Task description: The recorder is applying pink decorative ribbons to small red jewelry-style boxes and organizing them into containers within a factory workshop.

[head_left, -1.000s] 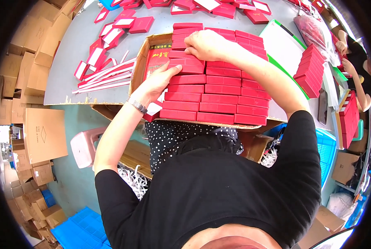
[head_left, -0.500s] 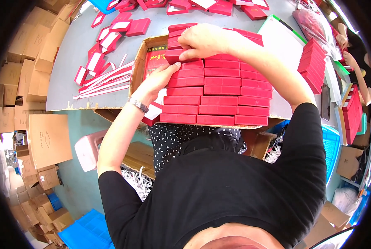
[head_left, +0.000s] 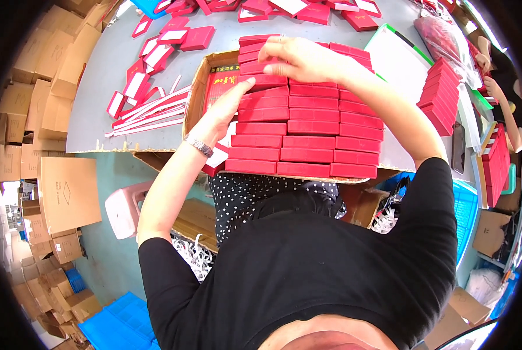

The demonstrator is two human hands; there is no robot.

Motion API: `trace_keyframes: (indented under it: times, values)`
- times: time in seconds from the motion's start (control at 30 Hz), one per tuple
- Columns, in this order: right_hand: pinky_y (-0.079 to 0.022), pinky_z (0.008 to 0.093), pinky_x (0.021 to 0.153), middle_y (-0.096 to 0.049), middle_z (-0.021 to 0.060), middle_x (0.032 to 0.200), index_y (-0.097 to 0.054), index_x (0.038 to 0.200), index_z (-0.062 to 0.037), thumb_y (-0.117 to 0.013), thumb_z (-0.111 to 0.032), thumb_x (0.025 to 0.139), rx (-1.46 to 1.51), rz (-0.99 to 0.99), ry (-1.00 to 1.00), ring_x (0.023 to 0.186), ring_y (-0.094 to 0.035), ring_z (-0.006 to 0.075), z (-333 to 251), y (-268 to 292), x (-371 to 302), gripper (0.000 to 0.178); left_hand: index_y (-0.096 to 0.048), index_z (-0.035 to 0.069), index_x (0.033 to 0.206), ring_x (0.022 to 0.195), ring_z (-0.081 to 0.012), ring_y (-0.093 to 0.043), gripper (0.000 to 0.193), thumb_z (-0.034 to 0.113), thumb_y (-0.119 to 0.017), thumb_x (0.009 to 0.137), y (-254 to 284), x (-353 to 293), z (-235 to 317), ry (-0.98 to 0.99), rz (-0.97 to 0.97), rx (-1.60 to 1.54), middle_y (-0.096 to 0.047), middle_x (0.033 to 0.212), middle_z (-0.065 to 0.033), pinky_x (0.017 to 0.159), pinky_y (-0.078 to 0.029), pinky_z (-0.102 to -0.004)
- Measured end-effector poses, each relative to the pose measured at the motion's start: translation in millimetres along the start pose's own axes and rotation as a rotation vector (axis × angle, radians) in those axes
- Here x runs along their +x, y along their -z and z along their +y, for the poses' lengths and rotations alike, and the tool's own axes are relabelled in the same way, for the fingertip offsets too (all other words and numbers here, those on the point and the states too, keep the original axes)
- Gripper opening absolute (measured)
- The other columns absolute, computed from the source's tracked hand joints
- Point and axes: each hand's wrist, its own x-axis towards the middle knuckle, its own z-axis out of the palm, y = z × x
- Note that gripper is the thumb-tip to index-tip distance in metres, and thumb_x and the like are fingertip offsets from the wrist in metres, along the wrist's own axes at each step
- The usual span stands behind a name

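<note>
Beyond both hands, a grey table [head_left: 97,116], with cartons [head_left: 68,195] piled past its edge, far to the left of the left hand. Directly beneath the hands, an open case [head_left: 187,105] with red boxes [head_left: 307,126] in three columns. Left hand [head_left: 225,111] at the near side of the left column, a fingertip against an upper box, the other fingers partly hidden; impossible to tell if grasping. Right hand [head_left: 299,57] over the far end of the same column, fingers loosely curved and parted from the thumb, with no firm hold. Just beyond the left hand, inside the case, a red printed panel [head_left: 221,84]. On the left wrist, a metal band [head_left: 200,144]; beside it, a white-topped box [head_left: 215,163]. Left of the left hand, red-and-white strips [head_left: 150,118]. Farther beyond the hands, scattered loose boxes [head_left: 198,38]. To the right of the right hand, a red stack [head_left: 439,96]; past that, a co-worker's hand [head_left: 493,87]. Below the left hand, a pink stool [head_left: 124,210], shredded paper [head_left: 194,256] and a blue crate [head_left: 121,321].
</note>
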Motion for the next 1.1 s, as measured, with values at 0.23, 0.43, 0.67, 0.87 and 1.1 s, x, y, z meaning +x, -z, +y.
trace_keyframes:
  times: [0.23,0.43,0.67,0.87,1.1]
  values:
    - [-0.050,0.0397,0.080,-0.064,0.0137,0.090,-0.061,0.096,-0.0010,-0.065,-0.016,0.082,-0.115,-0.243,-0.141,0.087,-0.062,0.0306,5,1,19,0.021,-0.055,0.004,0.124,0.111,-0.0167,-0.054,0.049,0.038,-0.060,0.088,5,16,-7,0.024,0.084,-0.011,-0.059,0.123,-0.0092,0.097,-0.039,-0.0300]
    - [-0.050,0.0400,0.072,-0.065,0.0134,0.083,-0.061,0.089,-0.0020,-0.068,-0.023,0.078,-0.090,-0.284,-0.166,0.079,-0.063,0.0302,9,-2,32,0.025,-0.060,0.005,0.117,0.106,-0.0149,-0.056,0.039,0.032,-0.061,0.088,11,17,-10,-0.029,0.065,-0.069,-0.062,0.116,-0.0077,0.094,-0.042,-0.0294]
    - [-0.050,0.0392,0.070,-0.064,0.0127,0.076,-0.060,0.085,-0.0015,-0.067,-0.024,0.073,-0.035,-0.224,-0.254,0.075,-0.063,0.0295,16,-5,37,0.026,-0.060,0.004,0.118,0.104,-0.0141,-0.057,0.042,0.032,-0.063,0.086,13,20,-13,-0.026,0.024,-0.088,-0.063,0.115,-0.0074,0.093,-0.043,-0.0288]
    - [-0.050,0.0392,0.071,-0.066,0.0128,0.077,-0.063,0.090,-0.0033,-0.064,-0.022,0.074,-0.074,-0.261,-0.125,0.076,-0.064,0.0279,8,-7,46,0.025,-0.058,0.007,0.119,0.105,-0.0147,-0.056,0.042,0.033,-0.062,0.086,11,18,-10,-0.040,0.024,-0.069,-0.061,0.117,-0.0068,0.093,-0.042,-0.0292]
    - [-0.050,0.0353,0.081,-0.067,0.0126,0.095,-0.066,0.101,-0.0081,-0.063,-0.032,0.084,-0.120,-0.038,-0.358,0.092,-0.064,0.0271,54,6,62,0.030,-0.052,0.006,0.128,0.119,-0.0176,-0.047,0.056,0.043,-0.059,0.087,4,21,-3,0.013,0.074,0.053,-0.055,0.128,-0.0099,0.102,-0.033,-0.0320]
